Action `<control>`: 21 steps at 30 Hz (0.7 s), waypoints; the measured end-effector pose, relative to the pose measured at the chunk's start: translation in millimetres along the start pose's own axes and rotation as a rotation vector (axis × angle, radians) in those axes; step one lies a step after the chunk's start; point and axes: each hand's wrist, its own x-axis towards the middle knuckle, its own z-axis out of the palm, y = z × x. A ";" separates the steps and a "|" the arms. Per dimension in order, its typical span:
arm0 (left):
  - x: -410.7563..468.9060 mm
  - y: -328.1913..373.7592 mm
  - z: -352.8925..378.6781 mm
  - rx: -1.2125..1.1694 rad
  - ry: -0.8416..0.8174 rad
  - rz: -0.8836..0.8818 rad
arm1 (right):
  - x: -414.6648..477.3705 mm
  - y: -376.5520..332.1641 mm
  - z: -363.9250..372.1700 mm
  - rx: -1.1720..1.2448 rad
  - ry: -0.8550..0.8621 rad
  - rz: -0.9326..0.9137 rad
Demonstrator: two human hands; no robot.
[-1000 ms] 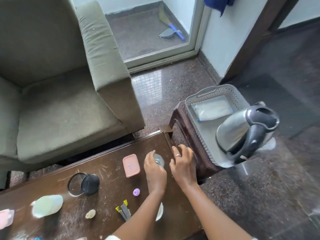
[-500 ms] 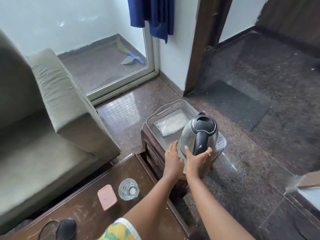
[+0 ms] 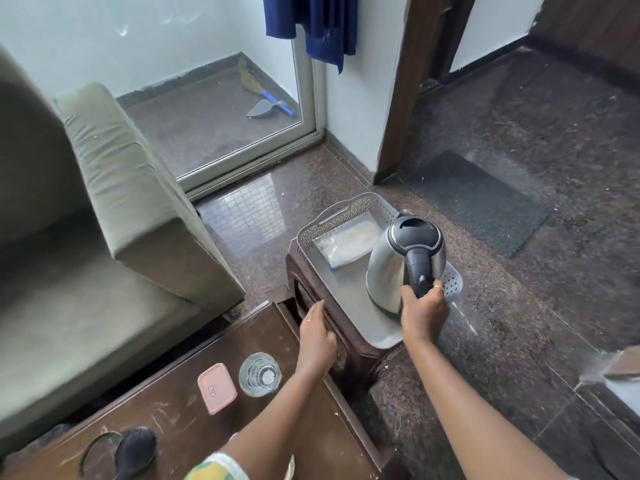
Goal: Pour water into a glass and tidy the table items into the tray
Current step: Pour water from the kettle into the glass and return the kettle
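- The right hand (image 3: pixel 424 311), right of centre in the frame, has its fingers wrapped round the black handle of the steel kettle (image 3: pixel 391 268); the kettle is over the near end of the grey tray (image 3: pixel 346 211), and I cannot tell whether its base rests there or is just off it
- The left hand (image 3: pixel 317 336) is loose-fingered and holds nothing, low over the edge of the dark stool (image 3: pixel 308 299) that carries the tray; touching or not, I cannot tell
- The glass (image 3: pixel 259 374) stands upright on the bench (image 3: pixel 173 420), lower centre, and looks empty, so the pouring seems not yet done
- Tidying looks barely begun: only a clear zip bag (image 3: pixel 349 242) lies in the tray's far half
- Left to gather on the bench: a pink lidded box (image 3: pixel 217 388) just beside the glass, and a black hairbrush (image 3: pixel 135 452) with a hairband (image 3: pixel 93 445) at lower left
- The left forearm lies between kettle and glass, which may crowd the pour; the armchair (image 3: pixel 104 202) fills the left of the frame
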 end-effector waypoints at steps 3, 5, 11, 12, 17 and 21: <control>-5.8 -18.7 -13.6 -0.011 0.028 -0.053 | 4.0 -7.7 -11.7 -0.026 -0.030 -0.085; -12.4 -29.0 -21.4 -0.008 0.064 -0.087 | 2.3 -16.5 -18.9 -0.026 -0.032 -0.124; -33.4 -55.8 -42.1 -0.026 0.099 -0.220 | -12.0 -57.9 -40.6 -0.059 -0.041 -0.361; -37.2 -59.3 -45.1 -0.034 0.104 -0.242 | -15.5 -64.5 -44.0 -0.075 -0.072 -0.402; -55.2 -80.5 -58.7 -0.099 0.124 -0.349 | -36.5 -94.4 -52.3 -0.094 -0.262 -0.557; -64.9 -101.3 -66.3 -0.074 0.188 -0.377 | -58.6 -106.4 -49.8 -0.177 -0.457 -0.610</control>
